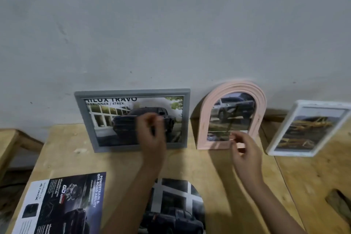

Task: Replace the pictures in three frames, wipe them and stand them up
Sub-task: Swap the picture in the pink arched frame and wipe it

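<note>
Three frames stand against the wall on a wooden table (209, 173). The grey rectangular frame (87, 119) at left shows a dark pickup picture. A pink arched frame (203, 119) in the middle holds a silver car picture. At right a white frame (279, 142) with a yellow vehicle picture leans tilted. My left hand (152, 138) hovers in front of the grey frame with fingers curled and pinched, holding nothing that I can see. My right hand (245, 150) is at the pink frame's lower edge, fingers pinched, blurred.
Two loose pictures lie on the table's near side: a rectangular brochure page (62, 205) at left and an arch-shaped cut-out of a dark truck (176, 209) partly under my left forearm. A plain grey wall rises behind. A wooden bench (11, 142) stands at far left.
</note>
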A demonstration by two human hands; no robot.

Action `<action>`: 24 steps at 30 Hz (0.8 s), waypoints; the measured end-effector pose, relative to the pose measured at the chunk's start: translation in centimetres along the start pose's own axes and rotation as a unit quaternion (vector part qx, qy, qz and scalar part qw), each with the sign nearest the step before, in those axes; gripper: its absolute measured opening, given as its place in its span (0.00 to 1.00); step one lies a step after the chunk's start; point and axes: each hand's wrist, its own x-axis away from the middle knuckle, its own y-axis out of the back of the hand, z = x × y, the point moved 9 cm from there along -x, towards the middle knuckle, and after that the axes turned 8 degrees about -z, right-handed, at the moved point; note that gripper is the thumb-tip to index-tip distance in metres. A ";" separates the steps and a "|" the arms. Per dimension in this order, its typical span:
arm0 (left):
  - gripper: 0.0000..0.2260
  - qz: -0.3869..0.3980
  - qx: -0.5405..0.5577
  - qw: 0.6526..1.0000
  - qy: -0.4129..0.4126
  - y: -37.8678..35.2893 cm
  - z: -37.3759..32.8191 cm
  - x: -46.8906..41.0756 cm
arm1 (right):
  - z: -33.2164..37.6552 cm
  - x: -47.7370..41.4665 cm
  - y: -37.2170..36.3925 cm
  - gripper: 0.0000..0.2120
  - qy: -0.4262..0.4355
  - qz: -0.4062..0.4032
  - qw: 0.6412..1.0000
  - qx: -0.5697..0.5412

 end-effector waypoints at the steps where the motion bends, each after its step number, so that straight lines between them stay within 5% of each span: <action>1: 0.04 0.081 -0.003 0.997 -0.013 -3.2 -0.7 1.5 | -2.5 -0.6 1.2 0.15 -0.036 -0.029 0.999 0.012; 4: 0.11 0.183 -0.055 0.978 -0.080 -9.8 -2.1 3.9 | -8.8 -2.4 2.6 0.19 -0.129 -0.036 0.989 0.067; 9: 0.19 0.184 -0.119 0.976 0.012 -14.3 -0.7 4.2 | -12.8 -5.0 1.3 0.25 -0.179 0.043 0.982 0.050; 13: 0.16 0.182 -0.057 0.975 0.111 -16.1 0.2 3.8 | -14.7 -5.5 0.2 0.22 -0.232 0.121 0.965 -0.014; 20: 0.12 0.161 0.004 0.972 0.171 -13.1 -2.0 4.9 | -11.6 -1.0 5.1 0.08 -0.047 0.082 0.995 -0.044; 24: 0.13 0.242 -0.016 0.958 0.154 -9.9 -3.1 8.0 | -9.9 3.7 10.8 0.03 0.089 0.075 0.991 -0.060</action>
